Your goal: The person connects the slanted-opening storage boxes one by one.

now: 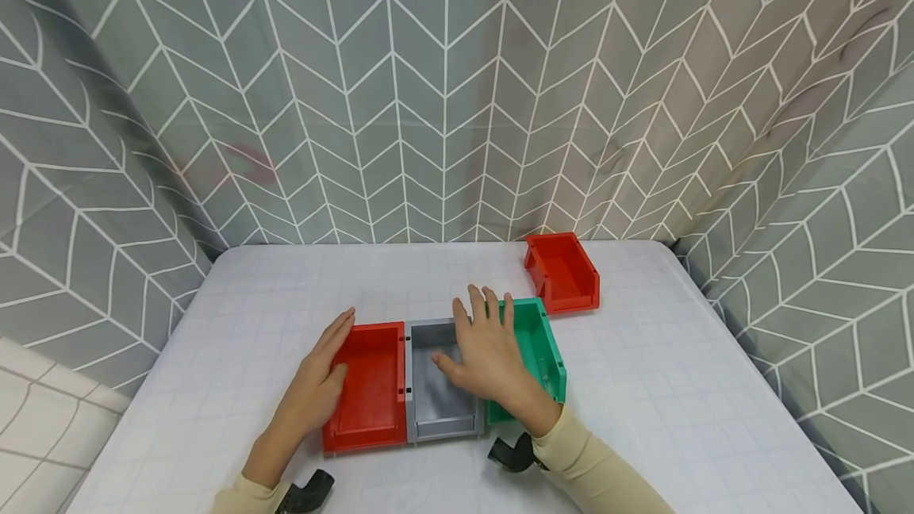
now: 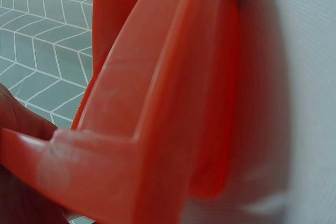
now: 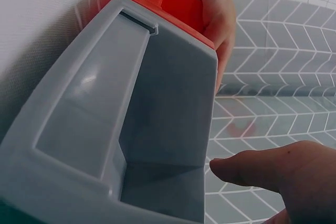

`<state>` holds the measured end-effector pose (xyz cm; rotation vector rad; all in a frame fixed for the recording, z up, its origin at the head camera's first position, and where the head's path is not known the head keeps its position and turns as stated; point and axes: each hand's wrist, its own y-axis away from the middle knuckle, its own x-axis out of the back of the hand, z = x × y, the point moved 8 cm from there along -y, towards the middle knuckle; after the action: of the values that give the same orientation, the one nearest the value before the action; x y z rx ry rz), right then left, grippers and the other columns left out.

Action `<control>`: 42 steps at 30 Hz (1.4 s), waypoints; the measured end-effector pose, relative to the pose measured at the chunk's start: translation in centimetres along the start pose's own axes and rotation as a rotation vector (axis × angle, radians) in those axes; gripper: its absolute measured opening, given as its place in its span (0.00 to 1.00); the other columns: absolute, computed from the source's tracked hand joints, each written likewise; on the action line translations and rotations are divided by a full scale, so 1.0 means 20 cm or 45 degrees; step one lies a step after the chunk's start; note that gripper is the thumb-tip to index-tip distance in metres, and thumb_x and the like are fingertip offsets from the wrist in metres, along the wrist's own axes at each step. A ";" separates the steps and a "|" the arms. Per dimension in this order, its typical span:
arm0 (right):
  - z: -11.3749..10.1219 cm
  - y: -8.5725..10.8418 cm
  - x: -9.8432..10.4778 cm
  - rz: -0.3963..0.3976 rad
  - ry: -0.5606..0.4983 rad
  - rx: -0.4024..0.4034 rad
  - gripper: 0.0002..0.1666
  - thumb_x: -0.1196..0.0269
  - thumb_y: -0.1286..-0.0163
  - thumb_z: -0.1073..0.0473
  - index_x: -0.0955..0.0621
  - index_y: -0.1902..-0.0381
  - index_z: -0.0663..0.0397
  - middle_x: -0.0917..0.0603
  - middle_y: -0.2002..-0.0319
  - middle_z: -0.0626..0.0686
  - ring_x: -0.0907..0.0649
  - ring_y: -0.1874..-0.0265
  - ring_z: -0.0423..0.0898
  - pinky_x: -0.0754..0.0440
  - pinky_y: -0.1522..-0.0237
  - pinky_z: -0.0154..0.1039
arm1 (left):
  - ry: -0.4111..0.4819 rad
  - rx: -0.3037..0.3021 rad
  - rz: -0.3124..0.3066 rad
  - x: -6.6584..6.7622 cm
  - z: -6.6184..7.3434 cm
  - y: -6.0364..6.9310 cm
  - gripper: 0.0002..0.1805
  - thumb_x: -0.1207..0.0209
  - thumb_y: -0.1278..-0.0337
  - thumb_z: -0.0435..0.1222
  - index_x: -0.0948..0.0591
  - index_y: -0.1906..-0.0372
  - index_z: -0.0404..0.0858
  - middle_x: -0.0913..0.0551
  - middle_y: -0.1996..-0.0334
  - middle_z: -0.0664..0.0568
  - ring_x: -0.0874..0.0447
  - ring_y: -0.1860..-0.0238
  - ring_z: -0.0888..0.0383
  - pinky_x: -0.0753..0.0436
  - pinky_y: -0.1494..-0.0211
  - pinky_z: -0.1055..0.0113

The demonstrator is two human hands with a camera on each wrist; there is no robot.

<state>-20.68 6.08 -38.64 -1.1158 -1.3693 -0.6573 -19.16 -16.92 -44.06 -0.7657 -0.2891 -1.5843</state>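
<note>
Three storage bins stand side by side: a red bin (image 1: 369, 387), a grey bin (image 1: 444, 387) and a green bin (image 1: 537, 339). My left hand (image 1: 314, 387) holds the red bin by its left wall, fingers along the outside and thumb over the rim. That wall fills much of the left wrist view, where the red bin (image 2: 131, 77) hides most of the hand. Over the seam of the grey and green bins, my right hand (image 1: 489, 351) is spread with fingers straight. In the right wrist view its thumb stands apart from the grey bin (image 3: 168, 87).
A second red bin (image 1: 567, 272) sits at the back right, just behind the green bin. All stand on a white-covered table (image 1: 664, 387). Grey patterned curtains (image 1: 428, 101) enclose its back and sides. Black wrist mounts (image 1: 514, 454) show near the sleeves.
</note>
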 end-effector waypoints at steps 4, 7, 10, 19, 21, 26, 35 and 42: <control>0.00 0.00 0.00 0.009 -0.008 0.000 0.50 0.28 0.38 0.36 0.26 0.30 0.66 0.36 0.27 0.69 0.39 0.28 0.68 0.51 0.30 0.75 | 0.003 -0.005 0.002 0.00 0.01 0.00 0.42 0.46 0.36 0.20 0.41 0.18 0.37 0.42 0.19 0.45 0.43 0.22 0.39 0.30 0.33 0.37; 0.01 0.00 0.00 0.017 -0.019 -0.001 0.50 0.28 0.38 0.36 0.26 0.30 0.65 0.36 0.27 0.69 0.39 0.28 0.67 0.51 0.29 0.75 | 0.004 -0.007 0.002 0.00 0.01 0.00 0.42 0.46 0.36 0.20 0.41 0.18 0.37 0.42 0.19 0.45 0.43 0.22 0.40 0.30 0.33 0.37; 0.01 0.00 0.00 0.022 -0.029 -0.001 0.50 0.28 0.38 0.37 0.25 0.30 0.66 0.36 0.27 0.69 0.39 0.28 0.67 0.51 0.30 0.75 | 0.001 -0.008 -0.001 0.00 0.01 0.00 0.42 0.46 0.36 0.20 0.41 0.18 0.37 0.42 0.19 0.45 0.43 0.22 0.40 0.30 0.33 0.37; 0.01 0.00 -0.01 0.016 -0.039 -0.004 0.49 0.28 0.38 0.37 0.26 0.30 0.65 0.35 0.28 0.68 0.39 0.28 0.67 0.52 0.29 0.75 | 0.003 -0.014 -0.006 0.00 0.00 -0.01 0.42 0.47 0.36 0.20 0.41 0.18 0.38 0.42 0.19 0.45 0.43 0.22 0.40 0.29 0.33 0.37; 0.01 0.00 -0.01 0.016 -0.044 -0.005 0.49 0.28 0.38 0.37 0.26 0.30 0.65 0.35 0.28 0.68 0.39 0.28 0.67 0.52 0.29 0.75 | 0.003 -0.016 -0.005 0.01 0.00 0.00 0.42 0.47 0.36 0.20 0.42 0.17 0.38 0.42 0.19 0.45 0.43 0.22 0.40 0.29 0.34 0.37; 0.01 0.00 -0.01 0.018 -0.051 -0.008 0.49 0.28 0.38 0.38 0.25 0.30 0.65 0.35 0.28 0.68 0.39 0.28 0.66 0.52 0.29 0.75 | 0.006 -0.019 -0.001 0.01 0.00 0.00 0.41 0.47 0.36 0.19 0.41 0.18 0.36 0.42 0.19 0.45 0.43 0.22 0.40 0.29 0.34 0.37; 0.02 0.00 -0.02 0.006 -0.071 -0.019 0.48 0.28 0.38 0.39 0.26 0.30 0.65 0.35 0.28 0.67 0.39 0.29 0.66 0.52 0.29 0.75 | 0.010 -0.012 -0.007 0.00 0.00 0.00 0.41 0.47 0.36 0.19 0.41 0.18 0.36 0.42 0.19 0.44 0.42 0.22 0.39 0.29 0.34 0.37; 0.02 0.00 -0.02 0.009 -0.079 -0.015 0.48 0.27 0.38 0.40 0.26 0.29 0.64 0.35 0.28 0.67 0.38 0.29 0.65 0.52 0.29 0.75 | -0.004 -0.009 -0.004 0.00 0.00 0.00 0.41 0.48 0.36 0.20 0.42 0.18 0.36 0.42 0.19 0.44 0.42 0.22 0.39 0.30 0.33 0.37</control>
<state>-20.85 6.40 -39.10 -1.1579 -1.4156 -0.6307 -19.14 -16.91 -44.07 -0.7739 -0.2871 -1.5880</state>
